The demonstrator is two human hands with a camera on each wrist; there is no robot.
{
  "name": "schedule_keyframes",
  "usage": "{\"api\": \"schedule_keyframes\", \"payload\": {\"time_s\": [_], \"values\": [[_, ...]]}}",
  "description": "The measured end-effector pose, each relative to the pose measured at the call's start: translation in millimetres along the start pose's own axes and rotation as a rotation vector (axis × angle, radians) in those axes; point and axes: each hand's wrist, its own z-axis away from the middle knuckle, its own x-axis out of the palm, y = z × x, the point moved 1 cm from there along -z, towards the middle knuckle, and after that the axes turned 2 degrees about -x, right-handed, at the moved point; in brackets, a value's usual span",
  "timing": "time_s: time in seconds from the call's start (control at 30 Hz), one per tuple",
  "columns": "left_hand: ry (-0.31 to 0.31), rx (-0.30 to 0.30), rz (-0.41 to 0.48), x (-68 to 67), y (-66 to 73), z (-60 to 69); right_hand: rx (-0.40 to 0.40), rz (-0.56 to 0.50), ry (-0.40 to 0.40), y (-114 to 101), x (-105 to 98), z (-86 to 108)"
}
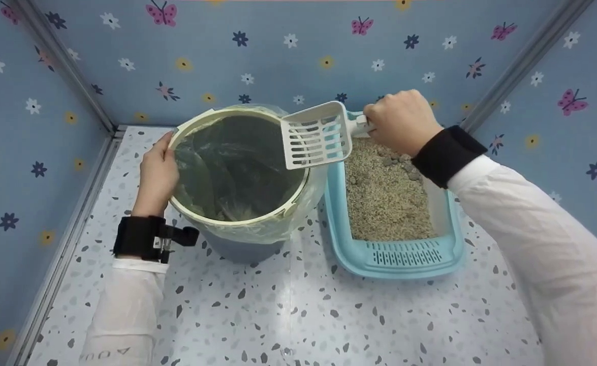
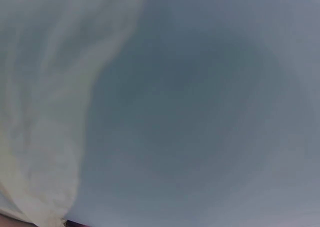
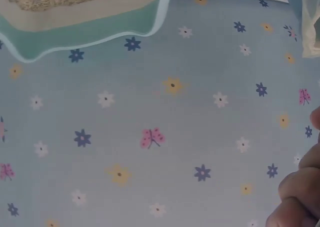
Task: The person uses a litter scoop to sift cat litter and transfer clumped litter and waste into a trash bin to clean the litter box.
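In the head view my left hand (image 1: 158, 175) grips the pale yellow rim of a grey-blue trash bin (image 1: 247, 249) at its left side. A thin clear bag (image 1: 273, 233) lines the bin and hangs over the rim. My right hand (image 1: 402, 122) holds a white slotted litter scoop (image 1: 323, 114) by its handle. The scoop's head is above the bin's right rim, and no clumps show on it. Below my right hand stands a light blue litter box (image 1: 343, 249) with sandy litter (image 1: 387, 208). Greyish clumps (image 1: 399, 161) lie near its far end.
A flowered blue wall (image 1: 268, 56) rises close behind the bin and box, with side walls left and right. The floor (image 1: 288, 315) is white with grey specks. The left wrist view is mostly blurred grey-blue surface (image 2: 200, 112) and pale film (image 2: 45, 107).
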Motion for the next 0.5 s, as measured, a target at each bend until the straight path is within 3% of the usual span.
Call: {"api": "schedule_keyframes", "payload": {"time_s": [0.3,0.5], "values": [[0.007,0.000,-0.016,-1.0,-1.0,-0.4,0.135,0.010,0.057,47,18,29.3],[0.015,0.018,-0.024,0.8,-0.2,0.0,0.222,0.053,0.041,80,35,55.1]]}}
